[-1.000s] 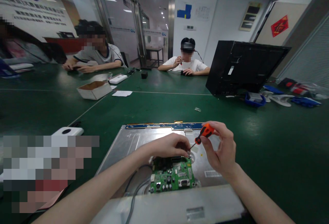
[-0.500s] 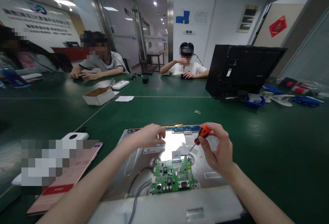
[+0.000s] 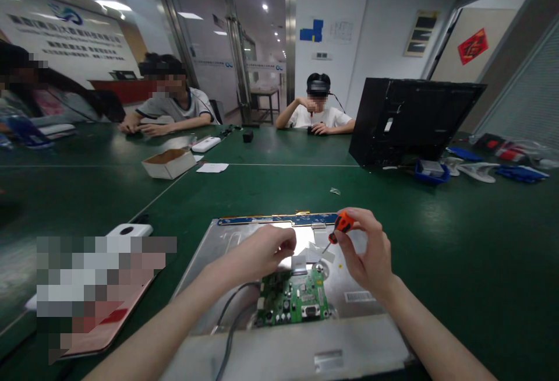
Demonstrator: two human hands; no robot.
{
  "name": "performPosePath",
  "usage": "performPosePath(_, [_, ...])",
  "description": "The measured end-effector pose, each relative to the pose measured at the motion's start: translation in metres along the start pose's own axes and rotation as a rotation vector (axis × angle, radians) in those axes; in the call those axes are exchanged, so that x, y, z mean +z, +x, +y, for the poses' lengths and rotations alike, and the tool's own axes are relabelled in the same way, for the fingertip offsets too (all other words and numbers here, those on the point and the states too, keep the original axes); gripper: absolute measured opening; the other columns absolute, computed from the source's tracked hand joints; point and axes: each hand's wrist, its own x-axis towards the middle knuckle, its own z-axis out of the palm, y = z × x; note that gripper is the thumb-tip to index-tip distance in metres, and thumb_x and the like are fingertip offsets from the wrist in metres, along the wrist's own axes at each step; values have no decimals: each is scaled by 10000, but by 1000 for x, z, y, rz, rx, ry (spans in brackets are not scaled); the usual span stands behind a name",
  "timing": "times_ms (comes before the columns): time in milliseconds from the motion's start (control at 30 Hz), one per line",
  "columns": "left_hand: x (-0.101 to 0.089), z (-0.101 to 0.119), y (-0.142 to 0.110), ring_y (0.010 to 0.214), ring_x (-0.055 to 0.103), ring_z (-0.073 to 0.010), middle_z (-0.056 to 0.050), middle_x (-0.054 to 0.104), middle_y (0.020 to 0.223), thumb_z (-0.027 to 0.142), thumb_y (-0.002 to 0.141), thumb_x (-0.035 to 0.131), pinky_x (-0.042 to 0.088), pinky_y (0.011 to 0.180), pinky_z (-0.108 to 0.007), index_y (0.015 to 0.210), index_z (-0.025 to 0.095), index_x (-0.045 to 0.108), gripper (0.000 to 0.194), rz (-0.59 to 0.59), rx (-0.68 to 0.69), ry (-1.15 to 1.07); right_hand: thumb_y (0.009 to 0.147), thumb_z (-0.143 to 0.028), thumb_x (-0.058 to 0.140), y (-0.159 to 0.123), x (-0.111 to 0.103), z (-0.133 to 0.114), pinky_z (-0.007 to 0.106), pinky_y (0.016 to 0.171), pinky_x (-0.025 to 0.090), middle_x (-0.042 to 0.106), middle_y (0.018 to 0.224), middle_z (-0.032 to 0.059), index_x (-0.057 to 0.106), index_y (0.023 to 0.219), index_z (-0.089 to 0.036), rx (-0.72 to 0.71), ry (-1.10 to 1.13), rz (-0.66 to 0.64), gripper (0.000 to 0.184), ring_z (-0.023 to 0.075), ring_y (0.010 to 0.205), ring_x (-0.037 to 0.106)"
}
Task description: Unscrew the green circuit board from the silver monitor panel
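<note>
My right hand (image 3: 371, 247) grips an orange and black screwdriver (image 3: 343, 223) by its handle. Its thin shaft slants down to the left, with the tip close to the upper right corner of a green circuit board (image 3: 297, 299). That board lies on the metal back of a display panel (image 3: 349, 282). Over the panel, above the board's upper left part, hovers my left hand (image 3: 271, 247). Its fingers are curled together, and what they hold, if anything, is hidden. A flat ribbon cable (image 3: 299, 264) meets the board's top edge, and grey cables (image 3: 233, 328) leave its left side.
A black monitor (image 3: 410, 122) stands at the back right beside a blue tray (image 3: 431, 172). An open cardboard box (image 3: 170, 165) and a white card (image 3: 212, 168) lie farther left. A pink folder (image 3: 117, 317) is at near left. Several people sit across the green table (image 3: 279, 186).
My left hand has moved right and slightly down, from the panel's label towards the ribbon cable. My right hand and the screwdriver have shifted only slightly left.
</note>
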Motion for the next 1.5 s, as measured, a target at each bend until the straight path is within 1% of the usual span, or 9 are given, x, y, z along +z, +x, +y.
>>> performPosePath(133, [15, 41, -20, 700, 568, -162, -18, 655, 804, 11, 889, 516, 392, 644, -271, 833, 187, 646, 226, 40, 82, 2, 975, -137, 559, 0, -1, 0, 282, 594, 608, 683, 982, 48, 481, 1340, -245, 9, -7, -4, 389, 169, 785, 690])
performPosePath(267, [38, 64, -38, 768, 588, -174, -33, 660, 898, -3, 874, 551, 424, 664, -270, 856, 190, 654, 219, 109, 188, 49, 977, -144, 558, -1, 0, 1, 275, 590, 604, 690, 991, 52, 481, 1333, -246, 10, -13, -8, 379, 163, 776, 692])
performPosePath(400, [67, 70, -44, 828, 612, -185, -27, 662, 923, 26, 896, 574, 474, 705, -279, 893, 206, 665, 202, 241, 204, 27, 987, -153, 544, -1, 1, -1, 271, 578, 602, 688, 994, 54, 475, 1338, -253, 8, -23, -16, 371, 156, 753, 686])
performPosePath(567, [105, 68, -38, 822, 593, -223, -38, 656, 911, 1, 807, 557, 487, 740, -342, 906, 222, 649, 259, 418, 192, 45, 985, -143, 541, 1, 1, -3, 268, 574, 602, 690, 971, 42, 474, 1334, -256, 1, -21, -20, 373, 159, 749, 695])
performPosePath(667, [119, 67, -34, 815, 587, -241, -43, 659, 882, 20, 780, 543, 481, 761, -380, 902, 231, 618, 255, 461, 165, -16, 984, -133, 534, 2, 1, -4, 265, 575, 603, 691, 966, 41, 470, 1338, -255, -7, -13, -20, 380, 161, 758, 700])
performPosePath(933, [126, 69, -34, 845, 595, -262, -57, 672, 873, 62, 813, 510, 482, 820, -428, 844, 233, 603, 196, 443, 73, 130, 981, -134, 530, 3, 1, -8, 276, 591, 608, 687, 930, 27, 471, 1334, -257, -16, 0, -25, 379, 169, 778, 701])
performPosePath(1133, [138, 69, -33, 865, 590, -289, -72, 656, 867, 114, 768, 537, 474, 867, -493, 839, 231, 591, 147, 558, 77, 95, 990, -139, 523, 3, 1, -8, 276, 586, 611, 673, 924, 28, 466, 1347, -257, -21, 0, -23, 380, 167, 768, 697])
performPosePath(1333, [119, 76, -43, 916, 631, -280, -61, 701, 950, 97, 854, 506, 472, 929, -494, 925, 231, 624, 192, 495, 100, -4, 985, -123, 526, 4, 1, -10, 267, 602, 609, 667, 915, 25, 477, 1344, -240, -24, 18, -17, 380, 161, 778, 686])
performPosePath(1500, [116, 75, -51, 980, 651, -277, -61, 718, 1023, 122, 875, 520, 451, 1001, -489, 996, 240, 632, 202, 570, 114, 12, 970, -105, 533, 4, 1, -10, 274, 622, 614, 670, 931, 30, 483, 1344, -243, -16, 32, -8, 401, 170, 818, 688])
